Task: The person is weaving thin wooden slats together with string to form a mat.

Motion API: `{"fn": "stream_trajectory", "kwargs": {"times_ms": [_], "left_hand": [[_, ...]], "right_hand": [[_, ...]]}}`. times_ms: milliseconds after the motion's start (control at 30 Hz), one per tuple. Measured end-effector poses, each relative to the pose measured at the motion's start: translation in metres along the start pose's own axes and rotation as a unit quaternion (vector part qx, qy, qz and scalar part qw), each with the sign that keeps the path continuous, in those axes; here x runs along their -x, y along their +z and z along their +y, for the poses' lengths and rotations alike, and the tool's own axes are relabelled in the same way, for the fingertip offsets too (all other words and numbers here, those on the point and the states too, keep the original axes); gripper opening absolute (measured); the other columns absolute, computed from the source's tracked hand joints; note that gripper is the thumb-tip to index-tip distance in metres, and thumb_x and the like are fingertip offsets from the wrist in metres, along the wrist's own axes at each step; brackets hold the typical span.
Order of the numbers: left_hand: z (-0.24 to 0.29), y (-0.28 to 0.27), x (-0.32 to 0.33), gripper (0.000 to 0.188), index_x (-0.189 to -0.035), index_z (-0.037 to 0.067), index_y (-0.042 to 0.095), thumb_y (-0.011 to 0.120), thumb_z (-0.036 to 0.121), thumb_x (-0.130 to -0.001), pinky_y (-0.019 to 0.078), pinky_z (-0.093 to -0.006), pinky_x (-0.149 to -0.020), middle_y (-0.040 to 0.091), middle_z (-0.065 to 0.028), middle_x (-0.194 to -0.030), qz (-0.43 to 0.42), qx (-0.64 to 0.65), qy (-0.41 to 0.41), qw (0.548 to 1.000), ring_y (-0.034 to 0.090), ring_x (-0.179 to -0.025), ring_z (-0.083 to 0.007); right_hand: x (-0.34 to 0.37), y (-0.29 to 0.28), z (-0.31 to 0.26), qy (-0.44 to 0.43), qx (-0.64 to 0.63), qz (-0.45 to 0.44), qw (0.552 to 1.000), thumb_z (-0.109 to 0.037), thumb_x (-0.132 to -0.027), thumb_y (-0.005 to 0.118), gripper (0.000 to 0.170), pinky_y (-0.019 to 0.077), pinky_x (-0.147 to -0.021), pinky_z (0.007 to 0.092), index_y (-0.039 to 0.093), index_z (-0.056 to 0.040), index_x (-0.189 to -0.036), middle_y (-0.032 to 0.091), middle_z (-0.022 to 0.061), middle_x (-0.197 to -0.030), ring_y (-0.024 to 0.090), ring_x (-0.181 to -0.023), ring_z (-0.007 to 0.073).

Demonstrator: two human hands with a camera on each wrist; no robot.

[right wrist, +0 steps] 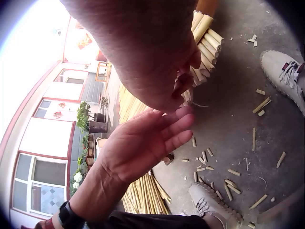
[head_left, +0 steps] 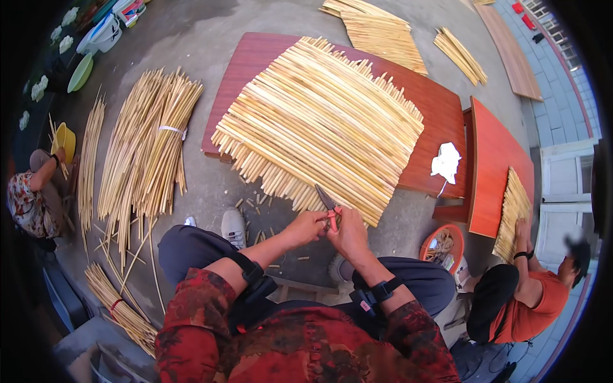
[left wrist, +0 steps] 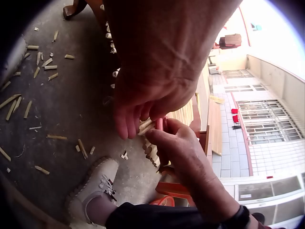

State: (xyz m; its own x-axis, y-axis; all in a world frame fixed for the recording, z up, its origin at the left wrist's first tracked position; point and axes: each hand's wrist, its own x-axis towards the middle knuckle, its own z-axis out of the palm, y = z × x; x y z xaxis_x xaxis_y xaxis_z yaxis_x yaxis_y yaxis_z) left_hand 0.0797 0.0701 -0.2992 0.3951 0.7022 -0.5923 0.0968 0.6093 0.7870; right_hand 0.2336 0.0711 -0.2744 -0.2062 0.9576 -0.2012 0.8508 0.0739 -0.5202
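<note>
On the table (head_left: 440, 121), the stalk mat (head_left: 325, 121) looks laid out; offcuts (left wrist: 50, 67) suggest trimming is partly done, ragged ends left. My right hand (head_left: 350, 237) grips red-handled shears (head_left: 326, 198), my left hand (head_left: 305, 230) loosely open beside.

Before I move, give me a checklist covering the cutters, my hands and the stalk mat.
1. Grip on cutters: ok, your right hand holds the red-handled cutters.
2. Blades point away from your left hand: ok.
3. Blades closed: cannot tell, too small to judge.
4. Near edge of the stalk mat even: not ok, the ends jut unevenly.
5. Mat fully on the table: not ok, its near edge overhangs.
6. Floor free of offcuts: not ok, they lie around your shoes.
</note>
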Motion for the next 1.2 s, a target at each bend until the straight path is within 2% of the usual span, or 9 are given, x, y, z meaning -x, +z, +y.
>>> {"fn": "stream_trajectory", "kwargs": {"times_ms": [333,500,833,933,1033,1067,1100,1167,1200], "left_hand": [[-0.021,-0.033,0.013,0.033,-0.084,0.001,0.057,0.051,0.033,-0.088,0.0458,-0.0288,-0.047,0.055,-0.0041,-0.067,0.237,0.153,-0.079,0.956,0.058,-0.06,-0.0147],[-0.02,-0.04,0.007,0.048,-0.103,-0.001,0.052,0.056,0.044,-0.085,0.0488,-0.0335,-0.054,0.054,-0.0118,-0.09,0.307,0.163,-0.138,0.927,0.057,-0.081,-0.0222],[-0.01,-0.03,-0.014,0.056,-0.11,0.001,0.05,0.063,0.047,-0.081,0.0496,-0.0452,-0.067,0.057,-0.0124,-0.1,0.209,0.334,-0.058,0.917,0.059,-0.087,-0.0273],[-0.001,-0.024,-0.013,0.056,-0.106,0.0,0.054,0.059,0.051,-0.082,0.0495,-0.045,-0.064,0.06,-0.0121,-0.097,0.291,0.252,-0.052,0.921,0.062,-0.079,-0.0294],[0.002,-0.042,-0.005,0.058,-0.103,-0.001,0.057,0.056,0.053,-0.082,0.0495,-0.0449,-0.066,0.061,-0.0152,-0.092,0.167,0.176,-0.156,0.958,0.063,-0.074,-0.0294],[0.005,-0.05,0.001,0.06,-0.101,-0.002,0.059,0.056,0.055,-0.081,0.0498,-0.045,-0.068,0.062,-0.0168,-0.088,0.167,-0.091,-0.14,0.972,0.063,-0.075,-0.031],[0.011,-0.055,0.007,0.063,-0.099,-0.003,0.061,0.056,0.057,-0.079,0.05,-0.045,-0.07,0.063,-0.0184,-0.084,0.155,-0.35,-0.116,0.916,0.063,-0.077,-0.0326],[0.057,-0.045,0.039,0.046,-0.108,-0.002,0.058,0.056,0.037,-0.084,0.0452,-0.0426,-0.084,0.061,-0.0204,-0.098,0.166,-0.473,-0.151,0.852,0.06,-0.094,-0.0313],[0.044,-0.055,0.035,0.04,-0.113,-0.001,0.055,0.053,0.027,-0.084,0.04,-0.0434,-0.091,0.057,-0.0188,-0.11,0.208,-0.543,0.031,0.813,0.054,-0.105,-0.0297]], "right_hand": [[-0.004,-0.014,0.003,-0.075,0.119,0.044,0.989,-0.016,-0.065,0.066,0.035,0.0386,-0.073,0.0406,0.051,-0.0072,-0.095,0.049,0.0127,-0.089,0.05,-0.085,0.0307],[-0.01,-0.009,0.006,-0.098,0.139,0.072,0.983,-0.018,-0.069,0.066,0.027,0.0417,-0.067,0.039,0.051,-0.0072,-0.088,0.05,0.0119,-0.082,0.052,-0.078,0.0293],[-0.022,-0.009,0.01,-0.115,0.126,0.1,0.98,-0.019,-0.073,0.067,0.021,0.0457,-0.062,0.0387,0.052,-0.0082,-0.082,0.054,0.0087,-0.075,0.056,-0.071,0.0273],[-0.023,-0.013,0.008,-0.11,0.103,0.088,0.985,-0.017,-0.072,0.067,0.021,0.0459,-0.063,0.0388,0.053,-0.0087,-0.083,0.056,0.0081,-0.076,0.057,-0.072,0.0272],[-0.024,-0.016,0.006,-0.102,0.104,0.079,0.986,-0.016,-0.071,0.067,0.02,0.0462,-0.063,0.0384,0.053,-0.0088,-0.083,0.057,0.0085,-0.076,0.058,-0.073,0.0272],[-0.024,-0.015,0.006,-0.105,0.101,0.08,0.986,-0.016,-0.071,0.067,0.02,0.0462,-0.063,0.0384,0.053,-0.0088,-0.083,0.057,0.0085,-0.076,0.058,-0.073,0.0272],[-0.024,-0.014,0.007,-0.105,0.101,0.077,0.986,-0.017,-0.071,0.067,0.02,0.0464,-0.063,0.0383,0.053,-0.0089,-0.083,0.057,0.0086,-0.076,0.058,-0.073,0.0272],[-0.024,-0.013,0.007,-0.104,0.1,0.071,0.987,-0.017,-0.071,0.067,0.02,0.0466,-0.063,0.0382,0.053,-0.0089,-0.083,0.057,0.0087,-0.076,0.058,-0.072,0.0272],[-0.024,-0.011,0.007,-0.102,0.106,0.074,0.986,-0.017,-0.071,0.067,0.02,0.0467,-0.063,0.0383,0.053,-0.0089,-0.083,0.057,0.0087,-0.076,0.058,-0.072,0.0272]]}}
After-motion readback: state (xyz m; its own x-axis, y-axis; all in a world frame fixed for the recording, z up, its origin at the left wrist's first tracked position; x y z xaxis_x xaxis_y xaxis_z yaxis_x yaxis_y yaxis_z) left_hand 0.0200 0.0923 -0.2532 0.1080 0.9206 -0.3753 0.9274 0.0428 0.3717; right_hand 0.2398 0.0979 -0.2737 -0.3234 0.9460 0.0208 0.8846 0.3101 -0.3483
